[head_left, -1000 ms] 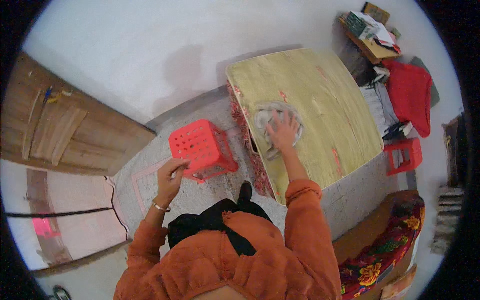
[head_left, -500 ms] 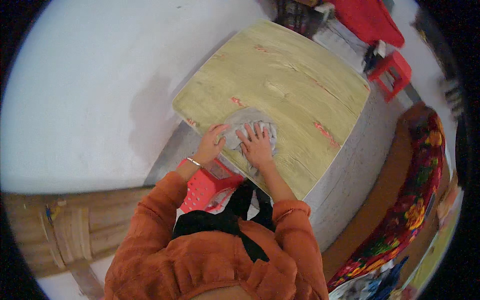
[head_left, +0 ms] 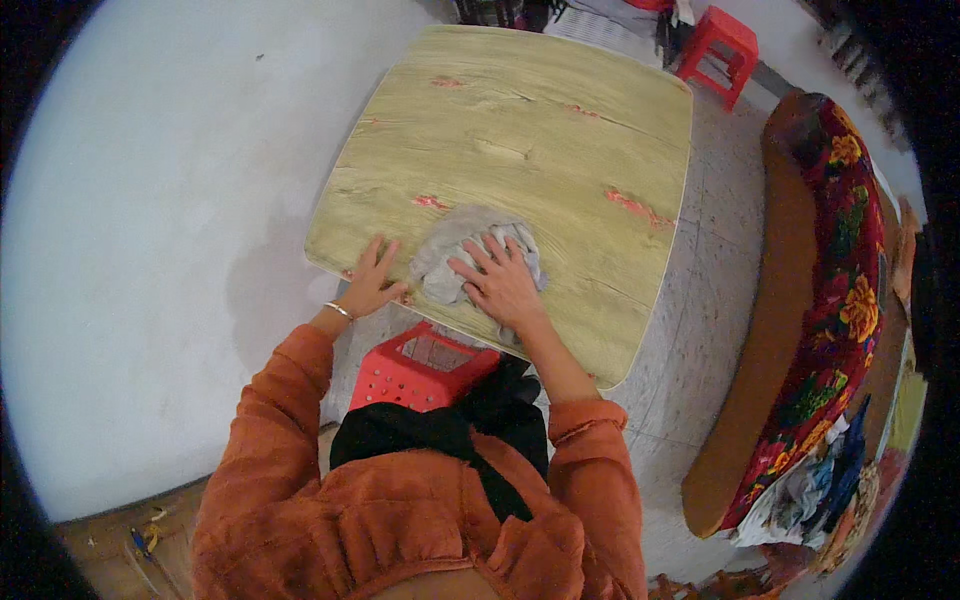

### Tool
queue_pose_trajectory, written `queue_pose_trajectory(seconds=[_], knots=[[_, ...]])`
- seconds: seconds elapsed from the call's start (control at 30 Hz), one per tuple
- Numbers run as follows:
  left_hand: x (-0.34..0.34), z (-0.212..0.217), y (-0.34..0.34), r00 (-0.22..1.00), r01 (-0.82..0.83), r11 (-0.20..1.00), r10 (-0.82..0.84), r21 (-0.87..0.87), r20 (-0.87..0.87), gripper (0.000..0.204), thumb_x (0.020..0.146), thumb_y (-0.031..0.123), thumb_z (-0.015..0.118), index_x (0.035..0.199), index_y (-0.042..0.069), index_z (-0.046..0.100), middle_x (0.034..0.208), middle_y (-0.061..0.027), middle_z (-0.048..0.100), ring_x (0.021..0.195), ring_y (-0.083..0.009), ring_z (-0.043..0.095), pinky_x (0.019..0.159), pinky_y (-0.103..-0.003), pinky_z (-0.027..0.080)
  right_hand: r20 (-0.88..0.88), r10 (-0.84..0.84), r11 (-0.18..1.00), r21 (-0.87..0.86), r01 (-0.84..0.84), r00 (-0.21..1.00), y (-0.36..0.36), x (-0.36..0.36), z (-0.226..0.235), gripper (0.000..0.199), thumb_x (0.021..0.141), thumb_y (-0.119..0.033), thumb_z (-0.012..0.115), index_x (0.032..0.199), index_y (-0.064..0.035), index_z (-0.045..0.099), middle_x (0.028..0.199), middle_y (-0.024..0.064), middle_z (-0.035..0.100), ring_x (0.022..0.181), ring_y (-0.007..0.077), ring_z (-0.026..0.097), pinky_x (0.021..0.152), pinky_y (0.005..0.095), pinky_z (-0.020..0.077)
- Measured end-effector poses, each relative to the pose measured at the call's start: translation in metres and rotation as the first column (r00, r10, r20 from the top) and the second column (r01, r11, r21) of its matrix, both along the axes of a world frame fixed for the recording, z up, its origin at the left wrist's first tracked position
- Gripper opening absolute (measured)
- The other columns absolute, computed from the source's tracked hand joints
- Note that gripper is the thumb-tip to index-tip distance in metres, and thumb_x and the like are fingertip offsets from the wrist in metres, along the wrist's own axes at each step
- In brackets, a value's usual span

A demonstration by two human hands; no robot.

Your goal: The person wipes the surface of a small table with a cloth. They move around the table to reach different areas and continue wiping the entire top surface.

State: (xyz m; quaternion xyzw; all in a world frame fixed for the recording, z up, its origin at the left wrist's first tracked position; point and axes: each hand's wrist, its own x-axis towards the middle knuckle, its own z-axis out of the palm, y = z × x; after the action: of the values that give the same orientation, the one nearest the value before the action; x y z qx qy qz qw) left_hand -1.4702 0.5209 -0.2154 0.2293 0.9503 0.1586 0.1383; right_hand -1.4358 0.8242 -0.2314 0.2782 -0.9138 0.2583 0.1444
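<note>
Grey, crumpled fabric cloth (head_left: 437, 262) in the head view, lying near the close edge of a square, yellow-green, wood-grained tabletop (head_left: 540, 130) with rounded corners, a pale rim and scattered red patches. Bunched into a rounded heap, with a narrow end trailing toward the rim beneath the wrist. On top of it, the bare right hand (head_left: 505, 290), laid palm down, with fingers spread apart and pressing on the folds rather than closed around them; impossible to tell of any fold pinched under the palm.

To the left of the cloth, just beside it, the bare left hand (head_left: 370, 287), resting at the tabletop's edge with fingers apart and clamped on nothing visible. Around that wrist, a thin silver-coloured bracelet (head_left: 340, 310). On both arms, orange fabric sleeves (head_left: 290, 370), with the right one turned up at the cuff.

Below the near edge, a red plastic stool (head_left: 400, 372) with round holes, partly hidden by the tabletop. Beyond the far right corner, a second, similar red stool (head_left: 722, 45). Well apart on the right, a long brown seat (head_left: 760, 380) with a dark red, flower-patterned cover (head_left: 850, 300).
</note>
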Motion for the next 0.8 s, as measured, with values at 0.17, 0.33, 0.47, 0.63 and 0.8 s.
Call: queue_pose_trajectory(seconds=[0.17, 0.33, 0.47, 0.63, 0.8], knots=[[0.001, -0.012, -0.006, 0.985, 0.174, 0.912, -0.162, -0.371, 0.062, 0.093, 0.084, 0.060, 0.052, 0.149, 0.011, 0.008, 0.151, -0.0274, -0.007, 0.139, -0.0471, -0.004, 0.106, -0.063, 0.009, -0.070, -0.031, 0.999, -0.017, 0.030, 0.997, -0.003, 0.006, -0.007, 0.041, 0.081, -0.029, 0.062, 0.121, -0.0248, 0.057, 0.128, 0.0052, 0.050, 0.123, 0.0321, 0.041, 0.102, 0.0541, 0.0289], [-0.012, -0.008, -0.013, 0.922, 0.382, 0.809, -0.368, -0.447, 0.122, 0.095, 0.084, 0.060, 0.051, 0.148, 0.006, 0.006, 0.149, -0.0297, -0.013, 0.137, -0.0489, -0.011, 0.106, -0.064, 0.006, -0.132, -0.070, 0.997, -0.032, 0.066, 0.989, -0.004, 0.012, -0.012, 0.038, 0.080, -0.029, 0.060, 0.118, -0.0254, 0.058, 0.127, 0.0052, 0.051, 0.121, 0.0312, 0.042, 0.101, 0.0539, 0.0293], [-0.023, -0.006, -0.025, 0.859, 0.507, 0.737, -0.478, -0.446, 0.185, 0.094, 0.085, 0.053, 0.055, 0.145, 0.000, 0.008, 0.147, -0.0330, -0.016, 0.136, -0.0509, -0.012, 0.103, -0.068, 0.006, -0.193, -0.084, 0.996, -0.002, 0.085, 0.978, -0.010, 0.010, -0.022, 0.035, 0.082, -0.031, 0.057, 0.117, -0.0258, 0.059, 0.126, 0.0051, 0.052, 0.120, 0.0311, 0.044, 0.100, 0.0537, 0.0298], [-0.034, -0.010, -0.033, 0.817, 0.568, 0.694, -0.539, -0.442, 0.203, 0.092, 0.085, 0.048, 0.057, 0.146, 0.003, 0.005, 0.147, -0.0315, -0.018, 0.136, -0.0499, -0.016, 0.102, -0.069, 0.004, -0.192, -0.108, 0.981, 0.140, 0.136, 0.975, -0.015, 0.011, -0.024, 0.039, 0.086, -0.034, 0.052, 0.124, -0.0285, 0.055, 0.133, 0.0036, 0.049, 0.122, 0.0273, 0.043, 0.102, 0.0507, 0.0291], [-0.039, -0.002, -0.037, 0.735, 0.658, 0.639, -0.659, -0.399, 0.156, 0.089, 0.087, 0.046, 0.057, 0.148, 0.008, 0.004, 0.149, -0.0272, -0.017, 0.137, -0.0474, -0.016, 0.102, -0.068, 0.002, -0.236, -0.183, 0.967, 0.131, 0.218, 0.955, -0.025, 0.013, -0.032, 0.039, 0.086, -0.034, 0.052, 0.124, -0.0284, 0.055, 0.132, 0.0035, 0.050, 0.122, 0.0263, 0.043, 0.102, 0.0485, 0.0299]])
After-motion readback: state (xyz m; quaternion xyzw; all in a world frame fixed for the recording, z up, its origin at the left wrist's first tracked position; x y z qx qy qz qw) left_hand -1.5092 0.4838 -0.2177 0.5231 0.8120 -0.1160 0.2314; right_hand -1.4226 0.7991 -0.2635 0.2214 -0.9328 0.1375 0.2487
